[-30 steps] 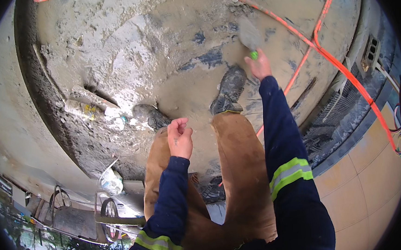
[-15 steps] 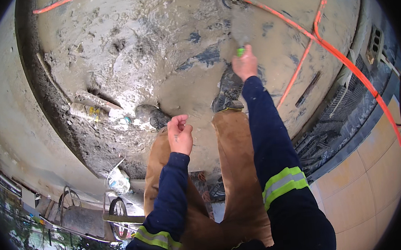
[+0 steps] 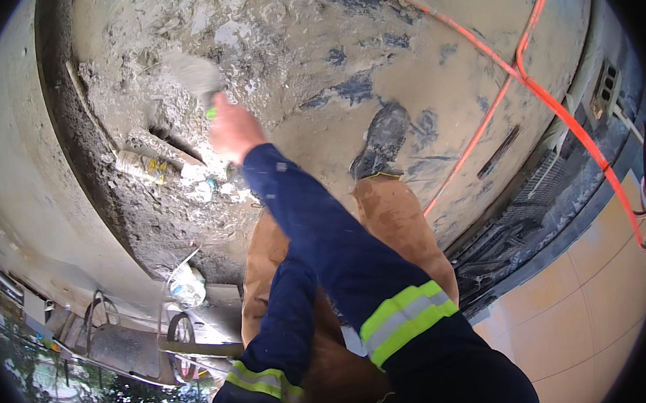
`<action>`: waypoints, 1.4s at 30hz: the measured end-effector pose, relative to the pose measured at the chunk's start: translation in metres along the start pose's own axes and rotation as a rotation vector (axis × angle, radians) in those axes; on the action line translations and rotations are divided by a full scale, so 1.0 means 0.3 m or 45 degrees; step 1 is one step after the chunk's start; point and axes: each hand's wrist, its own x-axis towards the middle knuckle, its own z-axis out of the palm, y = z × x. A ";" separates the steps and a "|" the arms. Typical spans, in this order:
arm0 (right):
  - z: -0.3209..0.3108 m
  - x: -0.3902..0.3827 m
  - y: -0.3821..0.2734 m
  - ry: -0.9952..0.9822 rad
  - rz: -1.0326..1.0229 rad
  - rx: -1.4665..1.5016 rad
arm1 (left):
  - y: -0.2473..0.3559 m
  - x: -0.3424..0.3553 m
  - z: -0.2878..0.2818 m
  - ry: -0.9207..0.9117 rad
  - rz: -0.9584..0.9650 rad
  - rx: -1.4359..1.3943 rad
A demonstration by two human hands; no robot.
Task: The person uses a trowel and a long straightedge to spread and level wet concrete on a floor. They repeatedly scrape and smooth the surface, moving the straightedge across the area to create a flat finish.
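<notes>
My right hand (image 3: 234, 133) is closed round the green handle of a trowel (image 3: 198, 74). The trowel's pale, wide blade is blurred and sits over the rough wet mud at the upper left. My right forearm crosses in front of my left, so my left hand and its fingers are hidden; only the left sleeve (image 3: 281, 294) shows. Grey, wet mud (image 3: 291, 61) spreads over the ground before me, lumpy on the left and smoother on the right. One of my muddy boots (image 3: 380, 139) stands in it.
Orange hoses or cables (image 3: 469, 38) cross the right side. A muddy cylindrical container (image 3: 141, 166) and a stick lie at the left, beside a low wall (image 3: 13, 163). A wheelbarrow (image 3: 135, 353) stands at the lower left, black mesh (image 3: 516, 225) at the right, with a hollow block (image 3: 606, 92).
My right hand has swung the trowel from the right across to the upper left. My right forearm now covers my left hand, which was visible before. The view has shifted slightly.
</notes>
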 end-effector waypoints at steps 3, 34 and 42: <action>-0.094 -0.025 0.287 0.452 0.154 -0.041 | 0.108 -0.034 -0.012 0.034 0.045 0.602; -0.528 -0.037 0.953 1.146 0.697 -0.365 | 0.130 -0.051 0.007 -0.196 0.152 0.584; -0.141 0.063 0.449 0.893 0.550 0.160 | 0.112 -0.068 0.031 -0.381 0.139 0.705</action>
